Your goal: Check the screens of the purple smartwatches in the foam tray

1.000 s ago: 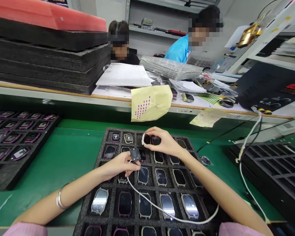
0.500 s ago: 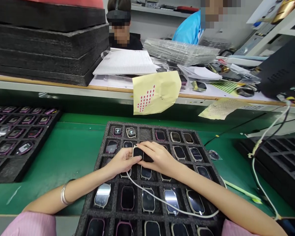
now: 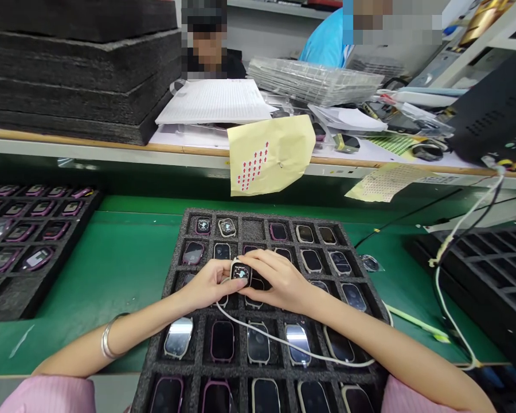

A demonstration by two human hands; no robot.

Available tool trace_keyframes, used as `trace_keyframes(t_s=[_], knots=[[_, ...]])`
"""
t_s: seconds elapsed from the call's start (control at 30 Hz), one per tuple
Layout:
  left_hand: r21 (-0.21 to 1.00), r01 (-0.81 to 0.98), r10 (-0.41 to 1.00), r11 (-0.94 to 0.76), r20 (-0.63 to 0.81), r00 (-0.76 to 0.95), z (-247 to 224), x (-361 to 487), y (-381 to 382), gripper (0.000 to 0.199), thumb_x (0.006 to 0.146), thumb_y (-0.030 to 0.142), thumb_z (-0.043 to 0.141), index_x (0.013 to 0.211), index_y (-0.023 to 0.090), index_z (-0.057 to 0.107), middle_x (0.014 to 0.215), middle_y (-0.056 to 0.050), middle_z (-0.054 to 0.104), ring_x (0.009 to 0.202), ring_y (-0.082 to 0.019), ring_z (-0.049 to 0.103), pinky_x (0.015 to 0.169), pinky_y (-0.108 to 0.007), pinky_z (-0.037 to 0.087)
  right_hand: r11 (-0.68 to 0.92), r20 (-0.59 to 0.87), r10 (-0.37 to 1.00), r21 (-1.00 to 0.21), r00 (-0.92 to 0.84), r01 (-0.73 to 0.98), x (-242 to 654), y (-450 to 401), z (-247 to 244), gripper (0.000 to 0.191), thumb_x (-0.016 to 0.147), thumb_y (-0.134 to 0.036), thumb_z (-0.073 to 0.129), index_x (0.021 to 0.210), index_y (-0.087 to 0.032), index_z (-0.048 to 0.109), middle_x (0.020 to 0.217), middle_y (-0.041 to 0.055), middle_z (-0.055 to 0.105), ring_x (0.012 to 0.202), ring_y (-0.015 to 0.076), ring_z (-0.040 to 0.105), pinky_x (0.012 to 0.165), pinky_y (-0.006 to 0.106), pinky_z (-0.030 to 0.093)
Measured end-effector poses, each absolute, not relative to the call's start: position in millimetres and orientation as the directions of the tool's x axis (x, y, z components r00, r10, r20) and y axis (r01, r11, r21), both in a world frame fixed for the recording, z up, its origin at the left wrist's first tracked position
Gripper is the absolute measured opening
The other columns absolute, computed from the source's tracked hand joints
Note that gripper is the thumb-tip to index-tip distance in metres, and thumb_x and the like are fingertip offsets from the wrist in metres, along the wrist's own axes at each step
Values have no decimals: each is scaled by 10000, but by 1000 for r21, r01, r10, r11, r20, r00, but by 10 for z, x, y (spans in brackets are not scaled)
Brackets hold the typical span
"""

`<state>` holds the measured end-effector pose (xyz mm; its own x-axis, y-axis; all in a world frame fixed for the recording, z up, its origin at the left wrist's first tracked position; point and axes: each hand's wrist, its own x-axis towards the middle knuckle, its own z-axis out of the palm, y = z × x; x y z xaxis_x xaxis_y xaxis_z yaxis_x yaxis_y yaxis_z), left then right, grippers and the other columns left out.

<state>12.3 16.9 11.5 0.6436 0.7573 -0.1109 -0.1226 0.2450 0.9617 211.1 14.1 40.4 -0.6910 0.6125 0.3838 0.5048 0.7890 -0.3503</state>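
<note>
- Red arrows (image 3: 253, 167) are pointing up on the yellow sheet (image 3: 291, 150) at upper centre.
- Rows of small marks are covering the pale yellow sheet (image 3: 384, 184) right of centre, too small to read.
- Near the centre, the lit watch (image 3: 241, 273) is showing tiny, unreadable text.
- Illegible print is lining the white paper (image 3: 217, 102) at upper centre.

left grip (image 3: 210, 282), right grip (image 3: 282, 282): hold lit watch (image 3: 241, 273) | foam tray (image 3: 253, 228): beneath | white cable (image 3: 351, 365): across tray

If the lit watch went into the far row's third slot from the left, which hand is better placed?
Likely the right hand: it touches the right side of the lit watch, while the white cable trails from the left hand and could hamper it.
</note>
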Motion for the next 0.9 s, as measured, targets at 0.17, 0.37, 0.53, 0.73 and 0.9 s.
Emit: trace_keyframes(t_s=[0.17,0.37,0.53,0.73,0.9], knots=[[963,-96,760,250,-134,635,114,140,171,274,781,380,681,791,119,598,712,1,535,664,-121,447,630,-239,355,796,380,604,-314,-701,517,2111,145,409,430,903,-354,594,1254,-129,487,1064,135,630,947,250,621,772,369,527],[969,-45,767,243,-164,621,82,166,173,290,801,401,656,862,120,619,756,-15,575,698,-139,496,653,-247,397,787,345,617,-286,-708,547,2136,139,437,397,907,-368,577,1219,-127,525,1063,144,643,949,266,624,790,396,510],[972,-37,768,233,-160,620,91,188,167,398,804,391,665,1123,171,573,941,-42,637,846,-179,583,765,-281,467,715,392,695,-461,-602,526,2251,467,543,364,846,-352,650,1146,-170,552,1045,92,654,949,236,621,846,367,488],[932,-89,755,351,-226,616,174,207,146,430,772,373,712,1126,180,562,980,-44,658,715,-118,588,659,-231,472,614,173,786,-330,-594,717,2397,933,526,372,826,-347,699,1113,-125,619,1071,124,608,1005,268,575,865,386,471],[909,-26,740,417,-322,591,240,171,169,353,775,397,696,981,135,581,569,64,503,392,-27,285,392,-177,204,624,60,773,-254,-632,739,2679,994,690,380,849,-276,672,1204,-159,604,1122,117,586,1042,274,550,885,396,446]])
